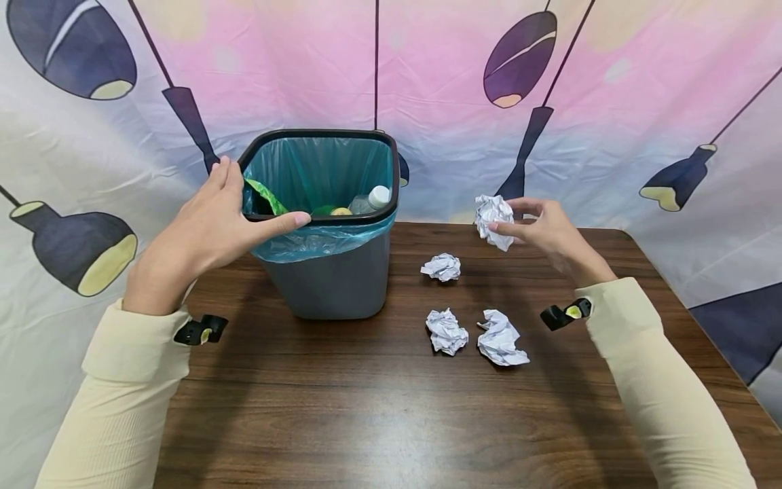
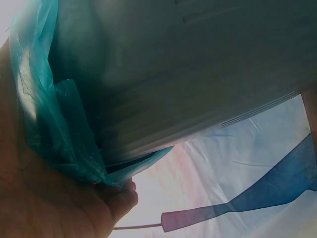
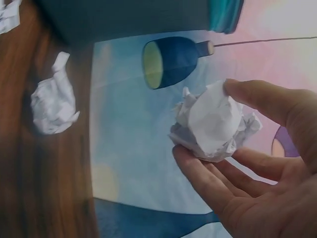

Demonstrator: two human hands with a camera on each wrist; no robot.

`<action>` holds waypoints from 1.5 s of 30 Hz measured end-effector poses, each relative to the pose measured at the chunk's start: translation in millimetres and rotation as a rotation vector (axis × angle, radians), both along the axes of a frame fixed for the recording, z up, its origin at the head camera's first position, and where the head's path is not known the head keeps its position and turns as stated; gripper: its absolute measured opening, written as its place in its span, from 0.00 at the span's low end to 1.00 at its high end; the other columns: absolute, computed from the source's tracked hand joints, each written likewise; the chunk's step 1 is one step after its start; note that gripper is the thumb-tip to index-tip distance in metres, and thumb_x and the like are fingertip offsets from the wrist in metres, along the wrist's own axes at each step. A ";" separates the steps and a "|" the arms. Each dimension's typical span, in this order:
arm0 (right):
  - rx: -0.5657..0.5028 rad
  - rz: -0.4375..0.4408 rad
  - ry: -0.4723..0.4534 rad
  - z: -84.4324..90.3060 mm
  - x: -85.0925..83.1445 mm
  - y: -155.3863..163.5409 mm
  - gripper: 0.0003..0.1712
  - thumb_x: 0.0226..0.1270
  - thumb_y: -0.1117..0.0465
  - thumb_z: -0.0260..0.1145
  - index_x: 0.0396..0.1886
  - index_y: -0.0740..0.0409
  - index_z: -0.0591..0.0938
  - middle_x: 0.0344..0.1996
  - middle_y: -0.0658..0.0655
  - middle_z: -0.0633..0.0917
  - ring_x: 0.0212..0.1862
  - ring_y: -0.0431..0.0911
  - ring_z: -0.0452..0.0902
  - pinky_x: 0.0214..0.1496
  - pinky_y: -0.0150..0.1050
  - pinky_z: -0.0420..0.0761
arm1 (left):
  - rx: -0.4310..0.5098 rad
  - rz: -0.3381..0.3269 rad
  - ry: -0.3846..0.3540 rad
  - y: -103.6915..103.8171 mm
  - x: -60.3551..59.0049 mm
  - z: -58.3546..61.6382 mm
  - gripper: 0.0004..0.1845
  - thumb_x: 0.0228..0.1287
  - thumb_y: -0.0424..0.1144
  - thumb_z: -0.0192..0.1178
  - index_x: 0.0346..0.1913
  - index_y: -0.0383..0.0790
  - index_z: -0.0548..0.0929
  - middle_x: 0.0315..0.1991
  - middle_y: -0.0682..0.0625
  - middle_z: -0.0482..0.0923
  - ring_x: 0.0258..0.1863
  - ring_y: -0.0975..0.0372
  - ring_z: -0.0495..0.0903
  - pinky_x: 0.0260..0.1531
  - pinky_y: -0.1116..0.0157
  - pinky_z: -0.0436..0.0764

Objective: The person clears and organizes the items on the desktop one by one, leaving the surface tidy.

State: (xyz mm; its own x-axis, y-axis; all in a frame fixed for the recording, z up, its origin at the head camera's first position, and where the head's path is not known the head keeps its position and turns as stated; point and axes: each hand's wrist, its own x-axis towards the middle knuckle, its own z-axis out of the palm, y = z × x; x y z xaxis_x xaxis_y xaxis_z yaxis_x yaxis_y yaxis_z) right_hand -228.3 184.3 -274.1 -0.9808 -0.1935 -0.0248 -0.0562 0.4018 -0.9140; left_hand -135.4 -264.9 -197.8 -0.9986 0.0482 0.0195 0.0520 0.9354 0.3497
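Right of frame centre, I'm watching the right hand [image 1: 552,234] pinching a crumpled paper ball [image 1: 493,221], its seemingly light fingertip hold risking a drop, while the left hand [image 1: 210,224], fingers outstretched, is resting on the bin rim [image 1: 351,219].

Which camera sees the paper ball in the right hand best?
The right wrist view: the paper ball looks big and close there, pinched in the right hand. The head view shows it smaller; the left wrist view doesn't show it.
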 end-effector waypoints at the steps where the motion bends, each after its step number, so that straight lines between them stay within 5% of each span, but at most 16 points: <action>1: -0.024 -0.011 0.008 2.6 0.0 -1.2 0.38 0.64 0.56 0.76 0.69 0.67 0.73 0.55 0.61 0.78 0.45 0.37 0.82 0.45 0.33 0.85 | 0.001 0.000 -0.001 -0.1 0.1 0.0 0.69 0.59 0.79 0.51 0.78 0.31 0.29 0.79 0.36 0.19 0.78 0.46 0.22 0.72 0.35 0.38; 9: -0.341 -0.066 0.052 17.6 -3.0 -15.2 0.36 0.61 0.64 0.77 0.66 0.71 0.73 0.53 0.58 0.77 0.44 0.42 0.84 0.47 0.36 0.86 | -0.007 -0.002 -0.003 -1.0 -0.1 0.5 0.68 0.59 0.79 0.51 0.78 0.31 0.29 0.79 0.37 0.18 0.78 0.46 0.21 0.72 0.36 0.38; 18: -0.543 -0.075 0.112 28.9 -6.2 -30.2 0.33 0.61 0.65 0.76 0.65 0.69 0.75 0.58 0.60 0.74 0.47 0.45 0.83 0.49 0.36 0.85 | 0.000 -0.003 -0.003 -0.4 -0.1 -0.2 0.69 0.59 0.79 0.51 0.78 0.32 0.28 0.79 0.37 0.18 0.78 0.46 0.22 0.72 0.35 0.38; 30: -0.887 -0.062 0.107 44.5 -8.8 -58.1 0.20 0.58 0.68 0.77 0.51 0.67 0.84 0.50 0.62 0.80 0.50 0.51 0.81 0.51 0.43 0.86 | 0.002 0.001 -0.008 -0.5 0.7 0.9 0.69 0.59 0.79 0.51 0.78 0.32 0.28 0.79 0.38 0.18 0.78 0.47 0.22 0.72 0.35 0.38; 37: -0.947 -0.029 0.115 52.6 -6.6 -79.2 0.21 0.60 0.69 0.75 0.53 0.68 0.83 0.52 0.64 0.80 0.51 0.53 0.82 0.52 0.45 0.85 | 0.003 -0.001 -0.009 0.2 0.7 1.4 0.68 0.59 0.79 0.51 0.78 0.32 0.28 0.79 0.38 0.18 0.78 0.47 0.21 0.72 0.36 0.38; 45: -0.889 0.039 0.111 61.4 -2.0 -101.4 0.22 0.63 0.67 0.74 0.56 0.68 0.82 0.54 0.63 0.79 0.52 0.55 0.81 0.54 0.46 0.84 | 0.005 -0.001 -0.012 0.3 0.3 1.6 0.68 0.59 0.79 0.51 0.78 0.33 0.27 0.79 0.38 0.18 0.78 0.48 0.21 0.72 0.36 0.38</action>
